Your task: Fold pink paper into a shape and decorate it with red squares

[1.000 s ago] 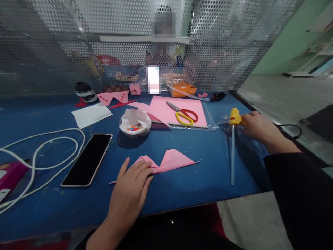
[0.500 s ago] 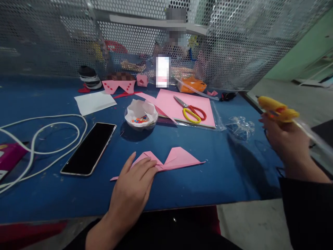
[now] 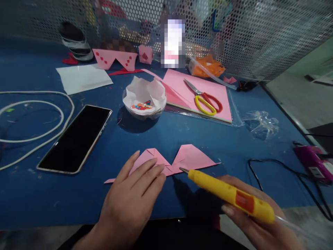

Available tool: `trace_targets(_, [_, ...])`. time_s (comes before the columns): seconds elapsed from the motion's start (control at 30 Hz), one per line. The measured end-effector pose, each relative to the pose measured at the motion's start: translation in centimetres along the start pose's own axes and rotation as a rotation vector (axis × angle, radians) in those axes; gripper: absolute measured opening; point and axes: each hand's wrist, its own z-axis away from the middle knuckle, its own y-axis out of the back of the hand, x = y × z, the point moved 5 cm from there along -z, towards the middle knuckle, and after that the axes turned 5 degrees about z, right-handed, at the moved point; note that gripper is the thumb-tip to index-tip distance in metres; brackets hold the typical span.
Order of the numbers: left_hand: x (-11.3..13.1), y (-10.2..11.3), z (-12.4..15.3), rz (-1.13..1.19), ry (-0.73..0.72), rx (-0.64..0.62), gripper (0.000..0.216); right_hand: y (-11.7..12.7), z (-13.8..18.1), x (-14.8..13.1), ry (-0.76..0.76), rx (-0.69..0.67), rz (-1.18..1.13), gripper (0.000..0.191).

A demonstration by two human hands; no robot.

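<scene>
My left hand (image 3: 136, 187) lies flat with its fingers stretched over the left half of a folded pink paper piece (image 3: 194, 158), pressing it to the table. That piece has two peaks with a notch between them and a thin pointed end on each side; my fingers hide part of it. In my right hand (image 3: 257, 215) is a yellow glue gun (image 3: 223, 189) with an orange-red part on its body and a clear glue stick coming out of its back. Its metal nozzle points left, at the lower edge of the paper just right of the notch.
A phone (image 3: 76, 139) and a white cable (image 3: 58, 130) lie left. Behind are a paper-lined bowl (image 3: 144, 93) of coloured bits, scissors (image 3: 205, 99) on pink sheets (image 3: 175, 80), and a pink paper mask (image 3: 114, 59). To the right are crumpled clear plastic (image 3: 262, 123) and a purple box (image 3: 312, 161) with black cord.
My right hand has brought the glue gun from the far right in to the pink paper. My left hand stays on the paper. The view has tilted down and closer.
</scene>
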Motion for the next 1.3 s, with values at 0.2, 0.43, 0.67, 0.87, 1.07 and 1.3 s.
trace_targets(0.2, [0.5, 0.2, -0.1, -0.035, -0.085, -0.023, 0.029, -0.8, 0.3, -0.4, 0.028, 0.006, 0.045, 0.023])
trace_targets(0.43, [1.1, -0.1, -0.1, -0.080, -0.035, -0.095, 0.042, -1.7, 1.4, -0.3, -0.062, -0.064, -0.019, 0.023])
trace_targets(0.67, [1.7, -0.2, 0.4, -0.146, -0.118, -0.134, 0.044, -2.4, 2.0, -0.7, 0.028, 0.041, -0.017, 0.012])
trace_targets(0.87, [1.7, -0.3, 0.8, -0.139, -0.101, -0.130, 0.041, -2.7, 2.2, -1.5, 0.024, 0.065, 0.059, 0.010])
trace_targets(1.07, [1.7, -0.4, 1.0, -0.129, -0.091, -0.141, 0.040, -2.8, 2.6, -1.5, 0.023, 0.058, 0.084, 0.007])
trace_targets(1.3, [1.5, -0.7, 1.1, -0.095, -0.066, -0.153, 0.040, -3.2, 2.7, -1.4, 0.040, 0.025, 0.132, 0.014])
